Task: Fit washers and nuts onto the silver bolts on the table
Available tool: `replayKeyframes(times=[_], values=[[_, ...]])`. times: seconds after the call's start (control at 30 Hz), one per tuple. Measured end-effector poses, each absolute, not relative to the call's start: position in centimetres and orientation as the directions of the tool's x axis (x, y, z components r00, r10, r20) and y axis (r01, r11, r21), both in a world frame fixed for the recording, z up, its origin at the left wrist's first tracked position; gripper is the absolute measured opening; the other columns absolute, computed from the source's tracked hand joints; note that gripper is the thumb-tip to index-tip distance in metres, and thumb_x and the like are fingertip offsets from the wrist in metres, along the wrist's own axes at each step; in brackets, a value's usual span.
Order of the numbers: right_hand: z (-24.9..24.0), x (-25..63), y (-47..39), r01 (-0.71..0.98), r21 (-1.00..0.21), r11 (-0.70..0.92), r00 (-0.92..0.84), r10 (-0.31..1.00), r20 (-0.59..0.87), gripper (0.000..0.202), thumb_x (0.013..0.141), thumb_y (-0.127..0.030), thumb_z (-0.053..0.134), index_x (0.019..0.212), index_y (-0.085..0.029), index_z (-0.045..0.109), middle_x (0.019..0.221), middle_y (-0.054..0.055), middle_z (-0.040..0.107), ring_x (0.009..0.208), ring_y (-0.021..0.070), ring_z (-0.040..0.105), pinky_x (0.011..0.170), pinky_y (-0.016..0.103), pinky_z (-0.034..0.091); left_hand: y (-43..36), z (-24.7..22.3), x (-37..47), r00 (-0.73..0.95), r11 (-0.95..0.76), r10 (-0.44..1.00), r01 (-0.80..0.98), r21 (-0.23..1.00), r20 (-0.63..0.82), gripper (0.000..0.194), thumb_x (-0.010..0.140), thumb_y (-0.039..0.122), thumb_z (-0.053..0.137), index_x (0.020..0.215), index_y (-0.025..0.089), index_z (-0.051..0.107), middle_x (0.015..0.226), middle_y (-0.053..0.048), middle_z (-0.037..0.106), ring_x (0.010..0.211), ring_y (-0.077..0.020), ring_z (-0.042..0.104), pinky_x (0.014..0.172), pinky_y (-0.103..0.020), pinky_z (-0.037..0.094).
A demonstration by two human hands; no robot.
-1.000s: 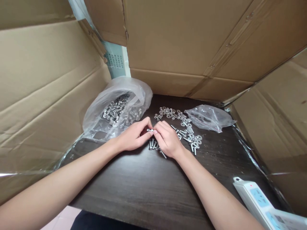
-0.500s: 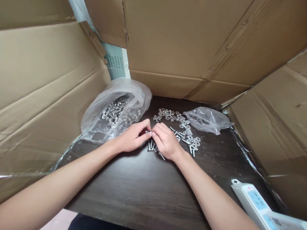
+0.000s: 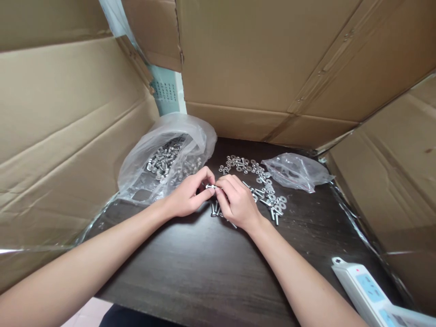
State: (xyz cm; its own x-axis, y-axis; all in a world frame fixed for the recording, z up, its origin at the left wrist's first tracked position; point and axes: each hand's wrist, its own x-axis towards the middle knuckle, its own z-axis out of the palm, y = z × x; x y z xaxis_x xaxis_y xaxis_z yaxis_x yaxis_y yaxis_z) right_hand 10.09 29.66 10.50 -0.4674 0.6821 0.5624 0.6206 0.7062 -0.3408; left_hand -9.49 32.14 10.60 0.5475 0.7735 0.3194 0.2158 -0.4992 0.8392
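Note:
Above the dark table, a small silver bolt (image 3: pixel 210 186) lies crosswise between my fingertips, a nut or washer seeming to sit on its shank. My left hand (image 3: pixel 189 193) is curled at the bolt's left end, thumb against it and index finger arched over. My right hand (image 3: pixel 238 200) pinches the other end between thumb and bent fingers, hiding that part. Under my hands lie several loose bolts (image 3: pixel 214 209), partly covered by the right hand. Just past my right hand is a spread of bolts, nuts and washers (image 3: pixel 269 195).
An open plastic bag (image 3: pixel 129 175) holding many bolts (image 3: pixel 163 161) stands at the left. A second clear bag (image 3: pixel 294 170) lies at the back right. Cardboard walls (image 3: pixel 265 54) enclose the table (image 3: pixel 204 268). A white power strip (image 3: pixel 361 286) lies at the front right.
The fingers have shifted slightly, so more of the bolt shows between them. The whole view has moved a little; the scattered hardware looks the same.

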Motion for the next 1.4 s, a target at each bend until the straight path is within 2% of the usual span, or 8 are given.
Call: replayKeyframes(times=[0.33, 0.73, 0.93, 1.03, 1.13, 1.23, 1.33, 1.4], values=[[10.38, 10.15, 29.73, 0.627, -0.359, 0.691, -0.463, 0.701, 0.542, 0.018, 0.103, -0.019, 0.044, 0.096, -0.019, 0.061, 0.091, 0.009, 0.064, 0.084, 0.0228, 0.056, 0.077, 0.038, 0.047, 32.08, 10.78, -9.3, 0.523, -0.491, 0.792, 0.241, 0.837, 0.315, 0.012, 0.091, 0.026, 0.059, 0.095, 0.02, 0.051, 0.084, 0.0, 0.058, 0.073, -0.0153, 0.054, 0.065, -0.029, 0.045], [10.42, 10.16, 29.67, 0.66, -0.283, 0.696, -0.488, 0.684, 0.543, 0.018, 0.102, -0.018, 0.045, 0.096, -0.018, 0.063, 0.089, 0.008, 0.064, 0.081, 0.0229, 0.054, 0.075, 0.036, 0.044, 32.13, 11.11, -9.29, 0.518, -0.546, 0.771, 0.242, 0.802, 0.369, 0.005, 0.09, 0.022, 0.057, 0.091, 0.019, 0.053, 0.083, 0.0, 0.059, 0.073, -0.0139, 0.054, 0.066, -0.027, 0.045], [10.39, 10.14, 29.74, 0.654, -0.325, 0.683, -0.456, 0.698, 0.552, 0.019, 0.104, -0.02, 0.045, 0.098, -0.019, 0.063, 0.089, 0.008, 0.065, 0.082, 0.0223, 0.055, 0.075, 0.036, 0.046, 32.06, 11.13, -9.2, 0.515, -0.559, 0.768, 0.247, 0.792, 0.381, 0.011, 0.087, 0.024, 0.059, 0.094, 0.018, 0.052, 0.085, -0.001, 0.06, 0.072, -0.0148, 0.056, 0.065, -0.028, 0.047], [10.36, 10.15, 29.8, 0.651, -0.337, 0.68, -0.435, 0.698, 0.569, 0.02, 0.104, -0.021, 0.045, 0.099, -0.019, 0.064, 0.088, 0.008, 0.065, 0.081, 0.0223, 0.055, 0.075, 0.036, 0.045, 32.14, 10.98, -9.15, 0.467, -0.578, 0.782, 0.29, 0.763, 0.414, 0.009, 0.095, 0.026, 0.052, 0.096, 0.018, 0.056, 0.089, -0.003, 0.063, 0.079, -0.0166, 0.059, 0.072, -0.03, 0.049], [10.31, 10.14, 29.83, 0.64, -0.35, 0.684, -0.413, 0.691, 0.593, 0.02, 0.104, -0.021, 0.044, 0.099, -0.019, 0.064, 0.088, 0.008, 0.066, 0.08, 0.0223, 0.055, 0.075, 0.037, 0.045, 32.28, 10.81, -9.12, 0.359, -0.594, 0.8, 0.358, 0.721, 0.481, 0.025, 0.103, 0.027, 0.039, 0.097, 0.018, 0.06, 0.094, -0.005, 0.065, 0.087, -0.0186, 0.061, 0.08, -0.033, 0.049], [10.29, 10.14, 29.85, 0.622, -0.39, 0.679, -0.382, 0.698, 0.606, 0.019, 0.103, -0.021, 0.045, 0.099, -0.019, 0.064, 0.088, 0.008, 0.066, 0.08, 0.022, 0.055, 0.076, 0.037, 0.046, 32.33, 10.72, -9.08, 0.266, -0.573, 0.82, 0.403, 0.714, 0.507, 0.033, 0.107, 0.029, 0.034, 0.094, 0.018, 0.062, 0.085, -0.004, 0.066, 0.08, -0.017, 0.062, 0.078, -0.031, 0.05], [10.31, 10.21, 29.89, 0.596, -0.447, 0.667, -0.32, 0.708, 0.63, 0.018, 0.103, -0.021, 0.046, 0.095, -0.02, 0.063, 0.086, 0.007, 0.066, 0.08, 0.0213, 0.056, 0.076, 0.037, 0.047, 32.25, 10.68, -9.03, 0.25, -0.582, 0.81, 0.444, 0.681, 0.53, 0.032, 0.107, 0.031, 0.04, 0.094, 0.019, 0.066, 0.074, 0.0, 0.065, 0.071, -0.015, 0.062, 0.074, -0.029, 0.049], [10.33, 10.26, 29.94, 0.579, -0.484, 0.656, -0.266, 0.713, 0.648, 0.018, 0.102, -0.02, 0.046, 0.093, -0.02, 0.062, 0.085, 0.006, 0.065, 0.08, 0.0206, 0.056, 0.075, 0.036, 0.046, 32.16, 10.64, -8.99, 0.256, -0.595, 0.799, 0.463, 0.657, 0.544, 0.03, 0.106, 0.03, 0.044, 0.096, 0.019, 0.07, 0.076, -0.001, 0.069, 0.071, -0.015, 0.064, 0.075, -0.029, 0.05]])
